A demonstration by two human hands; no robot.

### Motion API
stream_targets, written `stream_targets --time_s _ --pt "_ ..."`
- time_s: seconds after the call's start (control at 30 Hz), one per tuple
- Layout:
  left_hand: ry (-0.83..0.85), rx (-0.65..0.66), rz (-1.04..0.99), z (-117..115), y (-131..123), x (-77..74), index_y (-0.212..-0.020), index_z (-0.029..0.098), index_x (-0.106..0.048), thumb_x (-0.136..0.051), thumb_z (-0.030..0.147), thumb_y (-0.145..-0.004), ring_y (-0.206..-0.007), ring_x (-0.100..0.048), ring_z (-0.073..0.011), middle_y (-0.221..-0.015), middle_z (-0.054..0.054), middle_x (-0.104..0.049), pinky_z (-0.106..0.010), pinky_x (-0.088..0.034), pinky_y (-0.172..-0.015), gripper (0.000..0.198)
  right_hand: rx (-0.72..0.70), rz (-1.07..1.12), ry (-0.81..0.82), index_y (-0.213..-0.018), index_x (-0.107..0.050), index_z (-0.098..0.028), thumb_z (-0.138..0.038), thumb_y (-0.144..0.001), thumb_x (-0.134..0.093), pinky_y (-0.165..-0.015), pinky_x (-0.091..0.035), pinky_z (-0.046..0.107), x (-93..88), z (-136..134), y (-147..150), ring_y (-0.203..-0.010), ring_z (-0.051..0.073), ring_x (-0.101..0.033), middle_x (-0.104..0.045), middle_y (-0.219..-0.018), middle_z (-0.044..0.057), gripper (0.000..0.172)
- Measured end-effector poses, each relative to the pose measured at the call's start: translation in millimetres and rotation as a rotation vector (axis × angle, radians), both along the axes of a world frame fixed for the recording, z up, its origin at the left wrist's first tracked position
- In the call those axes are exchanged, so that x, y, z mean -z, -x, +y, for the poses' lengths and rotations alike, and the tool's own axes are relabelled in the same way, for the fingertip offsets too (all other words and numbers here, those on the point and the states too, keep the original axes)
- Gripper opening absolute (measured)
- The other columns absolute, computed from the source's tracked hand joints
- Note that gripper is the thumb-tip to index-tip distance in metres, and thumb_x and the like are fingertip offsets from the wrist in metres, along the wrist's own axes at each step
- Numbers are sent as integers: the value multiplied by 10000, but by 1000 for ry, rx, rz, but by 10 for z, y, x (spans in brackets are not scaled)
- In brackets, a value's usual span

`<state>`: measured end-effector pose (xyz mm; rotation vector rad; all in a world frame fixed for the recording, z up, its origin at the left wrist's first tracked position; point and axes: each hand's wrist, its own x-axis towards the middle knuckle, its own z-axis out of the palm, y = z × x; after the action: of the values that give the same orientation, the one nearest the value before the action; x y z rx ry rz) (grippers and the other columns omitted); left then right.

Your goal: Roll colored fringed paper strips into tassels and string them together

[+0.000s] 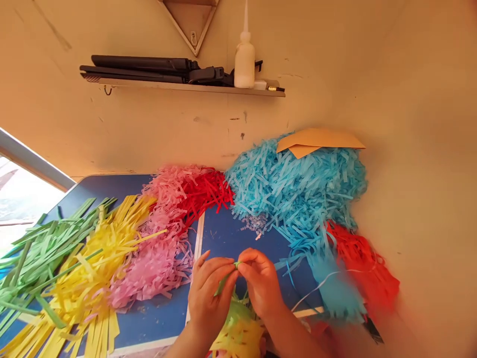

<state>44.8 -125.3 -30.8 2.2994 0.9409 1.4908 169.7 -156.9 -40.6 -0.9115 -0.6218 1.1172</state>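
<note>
Above the front edge of the blue table, my left hand (210, 286) and my right hand (259, 281) meet fingertip to fingertip. Both are closed in a pinch on a small green paper strip (237, 265), part of which hangs down behind my left fingers. Beneath my wrists lies a bundle of yellow and light green paper fringe (238, 333), partly hidden by my forearms. Just right of my right hand, blue paper strips (294, 258) trail from a larger heap.
Green (55, 243), yellow (100, 248) and pink strips (156, 268) cover the left of the blue table (219, 228). Red strips (204, 194) and a light-blue shredded heap (290, 184) line the wall, with orange paper (320, 139) on top. A shelf (179, 87) holds a white bottle (245, 62) and black hair straightener (141, 68).
</note>
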Motion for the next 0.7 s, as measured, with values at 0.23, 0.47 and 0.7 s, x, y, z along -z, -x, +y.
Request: stream_targets --time_s 0.23,0.47,0.7 --pt "167 78 24 14 -24 -57 -904 234 -622 -567 188 -926 -907 -675 -189 -890 -23 -717 -395 -472 -944 74 11 -49 -67 -758 -708 -250 -282 -753 -781 -748 -452 279 19 -33 -37 -767 157 -535 -583 -795 -4 81" --pt "246 157 56 33 48 -66 -857 222 -596 -530 190 -931 -736 -644 -149 -794 -8 -682 -257 -510 -690 105 58 -134 -111 -820 -696 -249 -227 -844 -716 -833 -467 305 80 -87 29 -801 157 -595 -642 -831 4 38" --pt "613 213 33 47 95 -85 -827 221 -664 -571 350 -920 -618 -626 -145 -691 3 -660 -235 -495 -581 184 54 -166 -177 -809 -663 -240 -244 -857 -694 -710 -492 290 20 -61 42 -733 153 -601 -646 -816 5 58"
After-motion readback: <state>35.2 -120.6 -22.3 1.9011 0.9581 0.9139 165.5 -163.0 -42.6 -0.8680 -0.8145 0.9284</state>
